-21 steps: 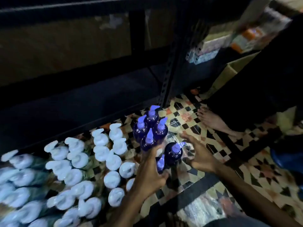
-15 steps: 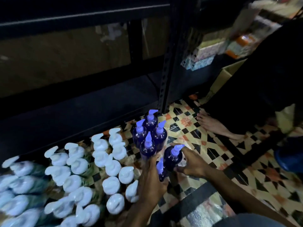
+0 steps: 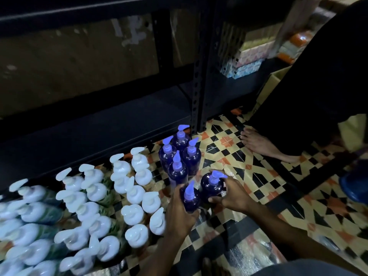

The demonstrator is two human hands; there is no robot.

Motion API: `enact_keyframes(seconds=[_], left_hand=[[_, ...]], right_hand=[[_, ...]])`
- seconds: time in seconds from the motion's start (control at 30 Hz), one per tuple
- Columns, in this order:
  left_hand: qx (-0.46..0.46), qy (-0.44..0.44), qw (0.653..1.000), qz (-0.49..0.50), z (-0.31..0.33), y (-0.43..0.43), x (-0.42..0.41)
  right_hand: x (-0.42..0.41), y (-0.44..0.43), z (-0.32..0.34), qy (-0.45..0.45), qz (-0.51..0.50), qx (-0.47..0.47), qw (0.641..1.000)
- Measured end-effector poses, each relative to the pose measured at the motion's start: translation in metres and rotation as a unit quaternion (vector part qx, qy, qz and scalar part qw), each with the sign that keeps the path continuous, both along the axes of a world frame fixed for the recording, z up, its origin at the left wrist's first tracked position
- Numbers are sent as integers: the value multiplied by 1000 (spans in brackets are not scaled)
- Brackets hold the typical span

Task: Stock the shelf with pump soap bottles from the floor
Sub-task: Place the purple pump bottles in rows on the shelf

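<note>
Several blue pump soap bottles stand on the patterned floor tiles (image 3: pixel 258 172) in front of the black shelf (image 3: pixel 99 126). My left hand (image 3: pixel 179 214) grips the nearest blue bottle (image 3: pixel 191 198) around its body. My right hand (image 3: pixel 231 194) wraps around a second blue bottle (image 3: pixel 211 185) just right of it. A cluster of more blue bottles (image 3: pixel 180 154) stands upright behind them, near the shelf post (image 3: pixel 198 76). The bottom shelf board is dark and bare where visible.
Many white pump bottles (image 3: pixel 89 208) crowd the floor to the left. Another person's bare foot (image 3: pixel 262 146) and dark garment stand at right. Boxed goods (image 3: pixel 249 58) sit on the neighbouring shelf; a cardboard box (image 3: pixel 272 84) stands beside it.
My right hand has closed around the right-hand blue bottle it was reaching for. My left hand keeps its hold on the near bottle. The camera has moved in closer.
</note>
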State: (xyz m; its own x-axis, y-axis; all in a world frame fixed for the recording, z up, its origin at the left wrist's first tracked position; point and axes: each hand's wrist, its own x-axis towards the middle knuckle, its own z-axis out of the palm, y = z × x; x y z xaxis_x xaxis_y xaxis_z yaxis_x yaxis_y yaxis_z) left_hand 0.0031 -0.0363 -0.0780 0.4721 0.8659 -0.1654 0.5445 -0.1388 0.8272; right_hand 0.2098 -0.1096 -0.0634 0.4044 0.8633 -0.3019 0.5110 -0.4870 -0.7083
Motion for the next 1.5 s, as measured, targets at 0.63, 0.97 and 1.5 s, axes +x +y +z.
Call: enact_keyframes(seconds=[0.63,0.97,1.5], left_hand=[[29,-213,977,11,163,35,30],[188,-305,934,21,382,115,-4],[230,-281,926,106,500,261,-15]], right_hand=[[20,11,162,-11,-100,256,962],[1,93,369,-98,-124,426,891],[14,312,476,-55,-100,451,885]])
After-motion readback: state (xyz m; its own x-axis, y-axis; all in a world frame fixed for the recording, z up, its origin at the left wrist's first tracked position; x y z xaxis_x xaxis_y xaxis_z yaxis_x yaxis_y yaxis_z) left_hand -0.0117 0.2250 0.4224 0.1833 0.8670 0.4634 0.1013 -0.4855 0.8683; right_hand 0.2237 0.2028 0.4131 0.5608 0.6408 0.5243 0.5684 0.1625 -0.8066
